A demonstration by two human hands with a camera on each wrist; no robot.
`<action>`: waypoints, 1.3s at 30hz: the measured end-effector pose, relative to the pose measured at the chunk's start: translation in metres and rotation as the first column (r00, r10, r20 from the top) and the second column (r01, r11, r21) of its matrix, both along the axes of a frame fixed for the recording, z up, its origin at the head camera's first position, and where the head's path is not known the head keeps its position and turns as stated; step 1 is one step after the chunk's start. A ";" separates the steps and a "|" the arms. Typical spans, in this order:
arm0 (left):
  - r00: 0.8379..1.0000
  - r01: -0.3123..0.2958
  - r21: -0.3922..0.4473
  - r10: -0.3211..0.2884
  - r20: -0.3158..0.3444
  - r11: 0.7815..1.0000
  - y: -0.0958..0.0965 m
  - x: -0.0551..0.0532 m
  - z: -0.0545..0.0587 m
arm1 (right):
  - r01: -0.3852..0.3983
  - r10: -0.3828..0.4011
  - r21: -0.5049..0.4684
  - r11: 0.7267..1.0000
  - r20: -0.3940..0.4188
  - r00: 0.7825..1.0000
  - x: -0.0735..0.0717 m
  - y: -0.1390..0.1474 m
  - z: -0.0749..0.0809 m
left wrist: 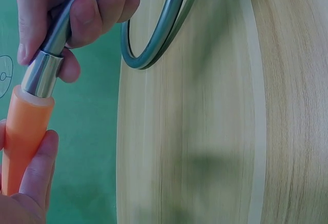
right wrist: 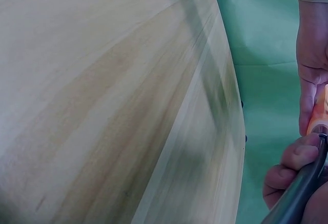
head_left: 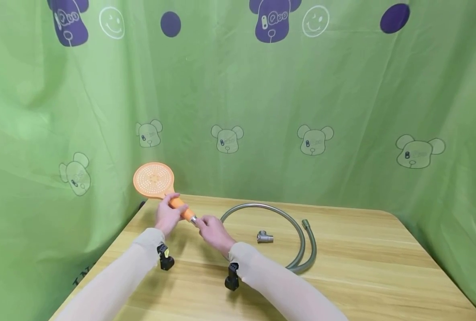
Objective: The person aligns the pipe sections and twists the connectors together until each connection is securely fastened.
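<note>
An orange shower head (head_left: pixel 153 179) with a round perforated face is held up over the table's back left corner. My left hand (head_left: pixel 168 216) grips its handle (left wrist: pixel 29 126), thumb and fingers on opposite sides. At the handle's lower end my right hand (head_left: pixel 215 233) holds the end of a grey shower hose (head_left: pixel 295 218). The hose's silver metal collar (left wrist: pixel 42 74) meets the bottom of the orange handle, in line with it. In the right wrist view the hose (right wrist: pixel 300 190) runs through the curled fingers; the shower head's face is out of that view.
A small silver T-shaped valve fitting (head_left: pixel 264 236) lies on the wooden table (head_left: pixel 362 263), inside the hose's loop. The hose's free end (head_left: pixel 305 224) points toward the back, right of the fitting. A green printed curtain (head_left: pixel 270 98) hangs behind and at both sides.
</note>
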State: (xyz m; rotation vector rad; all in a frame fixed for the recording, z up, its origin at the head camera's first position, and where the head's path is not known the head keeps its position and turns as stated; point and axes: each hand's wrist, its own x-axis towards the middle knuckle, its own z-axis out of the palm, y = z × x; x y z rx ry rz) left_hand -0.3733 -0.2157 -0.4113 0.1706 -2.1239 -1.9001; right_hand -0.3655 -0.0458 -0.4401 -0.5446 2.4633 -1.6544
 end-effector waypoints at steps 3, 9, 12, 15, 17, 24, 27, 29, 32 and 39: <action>1.000 -0.003 -0.002 0.003 0.001 1.000 0.000 0.001 -0.003 | -0.010 0.010 -0.012 1.000 0.008 1.000 0.002 0.000 -0.002; 1.000 -0.003 0.010 0.003 0.001 1.000 0.001 0.003 -0.007 | 0.011 -0.009 -0.039 0.999 0.038 0.999 0.007 0.001 -0.006; 1.000 -0.012 0.015 0.012 -0.001 1.000 0.002 0.003 -0.009 | 0.016 -0.014 -0.045 0.999 0.028 1.000 0.009 0.001 -0.008; 1.000 -0.018 0.009 0.018 0.001 1.000 0.002 0.004 -0.010 | 0.008 -0.007 -0.047 0.999 0.010 1.000 0.009 0.002 -0.010; 1.000 -0.016 0.006 0.016 0.003 1.000 0.003 0.004 -0.010 | -0.001 0.001 -0.050 0.999 0.005 1.000 0.009 0.003 -0.010; 1.000 -0.008 -0.004 0.008 0.004 1.000 0.002 0.003 -0.005 | -0.010 0.009 -0.051 0.999 -0.022 1.000 0.006 0.004 -0.006; 1.000 -0.005 -0.009 0.005 0.006 1.000 0.001 0.003 -0.003 | -0.002 0.002 -0.038 0.999 -0.010 1.000 0.006 0.003 -0.004; 1.000 -0.009 -0.012 0.009 0.003 1.000 0.001 0.003 -0.002 | 0.005 -0.006 -0.032 0.999 -0.009 1.000 0.005 0.001 -0.002; 1.000 -0.017 -0.016 0.017 -0.002 1.000 0.000 0.003 0.000 | 0.010 -0.011 -0.029 1.000 -0.010 1.000 0.005 -0.001 0.000; 1.000 -0.020 -0.010 0.020 -0.008 1.000 0.001 0.002 0.002 | 0.009 -0.005 -0.075 0.997 0.047 0.999 0.006 -0.001 0.003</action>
